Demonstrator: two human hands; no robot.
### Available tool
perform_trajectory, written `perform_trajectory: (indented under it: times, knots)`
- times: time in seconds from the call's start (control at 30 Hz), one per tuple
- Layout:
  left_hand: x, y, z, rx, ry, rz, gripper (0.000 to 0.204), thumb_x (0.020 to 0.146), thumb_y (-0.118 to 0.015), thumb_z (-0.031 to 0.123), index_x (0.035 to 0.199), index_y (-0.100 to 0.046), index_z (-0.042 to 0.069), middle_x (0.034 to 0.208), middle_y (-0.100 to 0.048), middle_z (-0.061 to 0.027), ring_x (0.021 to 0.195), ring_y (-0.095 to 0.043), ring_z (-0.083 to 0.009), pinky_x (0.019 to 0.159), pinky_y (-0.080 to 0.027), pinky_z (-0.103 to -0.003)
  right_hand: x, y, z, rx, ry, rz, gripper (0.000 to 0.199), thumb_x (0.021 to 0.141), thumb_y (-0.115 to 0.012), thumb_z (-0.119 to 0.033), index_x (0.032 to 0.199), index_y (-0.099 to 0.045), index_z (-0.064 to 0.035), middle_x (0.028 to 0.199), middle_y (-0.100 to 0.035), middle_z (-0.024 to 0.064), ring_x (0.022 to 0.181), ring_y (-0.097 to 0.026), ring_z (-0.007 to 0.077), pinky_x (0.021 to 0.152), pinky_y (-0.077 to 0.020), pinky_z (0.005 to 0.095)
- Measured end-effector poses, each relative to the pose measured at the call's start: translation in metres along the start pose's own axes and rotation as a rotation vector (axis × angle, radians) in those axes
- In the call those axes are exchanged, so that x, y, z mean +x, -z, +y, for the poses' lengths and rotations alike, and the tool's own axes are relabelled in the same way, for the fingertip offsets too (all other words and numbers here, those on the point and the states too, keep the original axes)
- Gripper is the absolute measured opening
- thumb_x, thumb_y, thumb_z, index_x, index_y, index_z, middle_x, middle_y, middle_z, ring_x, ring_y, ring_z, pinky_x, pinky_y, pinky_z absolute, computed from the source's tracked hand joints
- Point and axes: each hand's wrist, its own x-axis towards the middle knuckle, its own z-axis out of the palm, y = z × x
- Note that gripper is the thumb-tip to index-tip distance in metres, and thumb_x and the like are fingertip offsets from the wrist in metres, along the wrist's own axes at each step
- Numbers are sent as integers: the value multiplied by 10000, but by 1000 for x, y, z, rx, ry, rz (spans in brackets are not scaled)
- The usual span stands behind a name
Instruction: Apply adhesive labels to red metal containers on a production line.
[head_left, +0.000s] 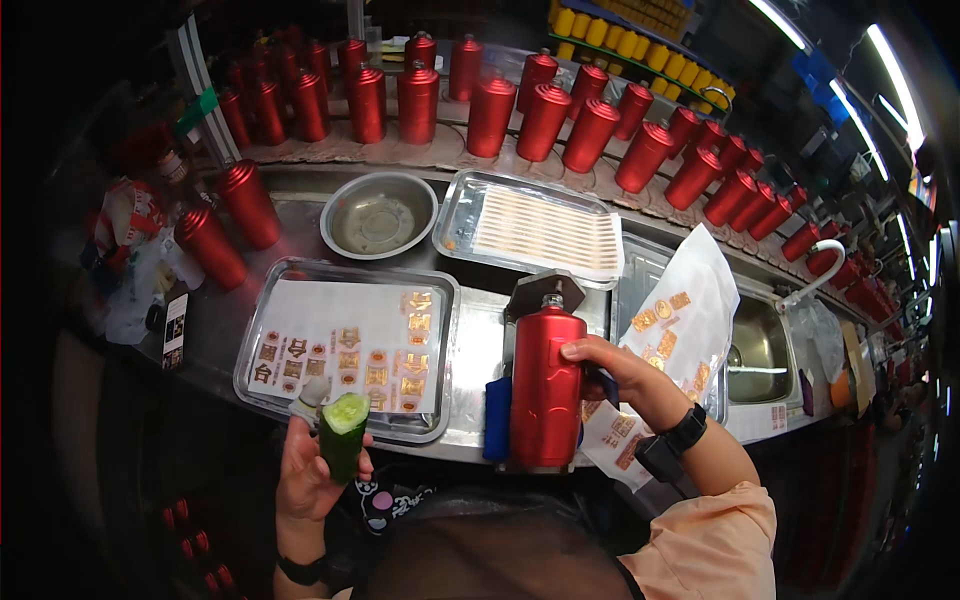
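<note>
Metallic red bottle (545, 400) near centre, dark green cucumber (342, 448) with pale green cut face (346, 410), white left sheet (300, 308) with gold and red decals (421, 320), white far sheet (548, 232) with beige stripes, far red bottles (418, 105), yellow cylinders (627, 44) far right, peach sleeve (710, 540) near right

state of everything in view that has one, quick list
left hand, closed around cucumber
cucumber, cut end up, pale flesh exposed
right hand, thumb against red bottle, other fingers mostly hidden
red bottle, neck end away from the person
left tray, holding a decal sheet
metal bowl, uncovered
phone, screen lit
ledge bottles, standing in rows
ceiling lights, on
</note>
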Motion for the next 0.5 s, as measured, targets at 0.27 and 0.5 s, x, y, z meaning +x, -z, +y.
perform_trajectory:
  times: [0.27, 0.5]
  knots:
    - [1, -21, -9, 75, -2, 9, 785, 842, -742, 352, 1404, -295, 35, 1120, -586, -223, 848, -634, -257, 699, -532, -337, 16, 27, -2, -99, 17, 12, 575, 787, -696, -522, 1156, -569, -98, 829, -584, -6, 530, -470, 37, 389, -285, 179]
    - [3, -14, -9, -5, -4, 31, 896, 827, -750, 295, 1476, -176, 65, 1159, -560, -254, 907, -654, -282, 755, -555, -362, -23, 22, 15, 1, 225, 472, 424, 875, -669, -349, 1139, -573, -32, 839, -615, 38, 484, -467, 52, 370, -337, 216]
